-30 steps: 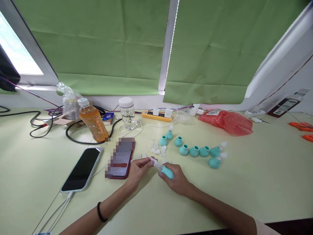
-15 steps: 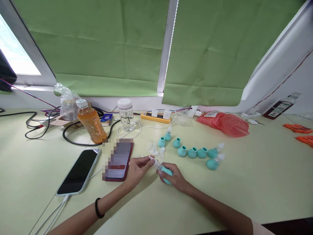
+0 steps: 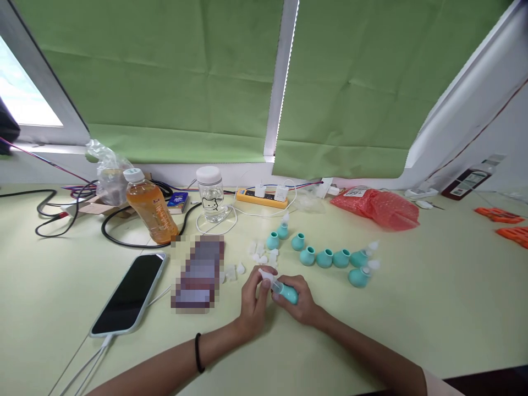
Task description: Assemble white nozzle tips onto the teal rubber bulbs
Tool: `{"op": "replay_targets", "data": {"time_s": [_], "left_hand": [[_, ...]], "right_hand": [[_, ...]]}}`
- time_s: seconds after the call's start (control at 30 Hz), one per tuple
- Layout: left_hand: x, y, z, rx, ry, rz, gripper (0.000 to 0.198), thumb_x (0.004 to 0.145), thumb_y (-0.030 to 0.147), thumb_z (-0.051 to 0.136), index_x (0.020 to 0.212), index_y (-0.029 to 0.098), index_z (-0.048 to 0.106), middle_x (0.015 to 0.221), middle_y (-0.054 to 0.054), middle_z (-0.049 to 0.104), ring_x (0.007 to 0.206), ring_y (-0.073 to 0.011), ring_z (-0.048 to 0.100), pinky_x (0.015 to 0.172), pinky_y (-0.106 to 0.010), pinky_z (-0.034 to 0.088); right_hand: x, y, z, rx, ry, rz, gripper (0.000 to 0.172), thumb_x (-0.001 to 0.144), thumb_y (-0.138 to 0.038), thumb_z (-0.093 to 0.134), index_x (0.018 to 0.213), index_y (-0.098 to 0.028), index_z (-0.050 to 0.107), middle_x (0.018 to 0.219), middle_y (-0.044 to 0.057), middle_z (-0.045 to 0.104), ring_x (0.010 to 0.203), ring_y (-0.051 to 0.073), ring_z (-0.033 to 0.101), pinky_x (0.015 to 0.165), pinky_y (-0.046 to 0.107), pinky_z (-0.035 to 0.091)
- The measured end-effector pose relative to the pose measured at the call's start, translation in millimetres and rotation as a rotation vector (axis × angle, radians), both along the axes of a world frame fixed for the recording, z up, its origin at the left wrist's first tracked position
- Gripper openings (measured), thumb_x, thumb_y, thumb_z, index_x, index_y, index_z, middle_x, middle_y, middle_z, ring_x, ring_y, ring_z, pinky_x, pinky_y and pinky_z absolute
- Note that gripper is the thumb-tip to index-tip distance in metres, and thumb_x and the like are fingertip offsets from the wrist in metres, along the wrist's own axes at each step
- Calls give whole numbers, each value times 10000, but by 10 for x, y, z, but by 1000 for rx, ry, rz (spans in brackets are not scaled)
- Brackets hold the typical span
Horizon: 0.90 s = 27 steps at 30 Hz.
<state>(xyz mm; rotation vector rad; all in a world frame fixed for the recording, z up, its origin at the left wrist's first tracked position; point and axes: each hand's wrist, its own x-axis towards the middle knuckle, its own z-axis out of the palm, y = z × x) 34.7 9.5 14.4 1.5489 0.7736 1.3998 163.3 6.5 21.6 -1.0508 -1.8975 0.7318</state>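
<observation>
My right hand (image 3: 304, 303) is wrapped round a teal squeeze bulb (image 3: 290, 295), tilted with its neck to the left. A clear piece joins that neck to a translucent white nozzle tip (image 3: 266, 276). The fingers of my left hand (image 3: 252, 303) are closed on this tip. Beyond my hands stand several teal bulbs (image 3: 307, 256) with open necks. Three others, one being the front right bulb (image 3: 358, 277), carry translucent tips. Small translucent parts (image 3: 263, 254) lie loose beyond my left hand, with more small pieces (image 3: 231, 273) beside the blurred phone.
On the left lie a black-screened phone (image 3: 130, 294) with a white cable and a blurred phone (image 3: 200, 272). Behind them are an orange drink bottle (image 3: 152, 209), a clear cup (image 3: 212, 198) and a yellow power strip (image 3: 262, 198). Red bubble wrap (image 3: 377, 209) lies at the back right.
My left hand has moved right and turned, its fingers now round the nozzle tip. The bulb in my right hand has shifted slightly right and up and lies more level.
</observation>
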Motion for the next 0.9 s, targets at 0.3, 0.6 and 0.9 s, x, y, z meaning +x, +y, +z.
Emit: {"op": "replay_targets", "data": {"time_s": [0.3, 0.6, 0.9], "left_hand": [[-11, 46, 20, 116, 40, -10, 212, 843, 246, 300, 912, 157, 480, 917, -89, 509, 892, -184, 477, 791, -324, 379], [-34, 201, -52, 306, 503, 42, 264, 781, 171, 402, 1035, 196, 470, 1028, -89, 453, 940, -197, 429, 777, -347, 384], [-95, 267, 88, 540, 1116, 179, 390, 710, 383, 446, 1022, 153, 490, 918, -103, 515, 834, -261, 426, 675, -392, 342]], "right_hand": [[24, 6, 69, 47, 77, 30, 195, 711, -315, 480, 599, -154, 480, 499, -26, 398, 449, 82, 346, 436, 202, 312], [246, 179, 53, 205, 173, -388, 164, 791, -309, 388, 883, -178, 427, 804, 38, 439, 729, 159, 440, 664, 290, 374], [205, 293, -9, 219, -61, -387, 139, 782, -277, 444, 881, -189, 486, 833, 40, 497, 810, 174, 478, 744, 317, 393]]}}
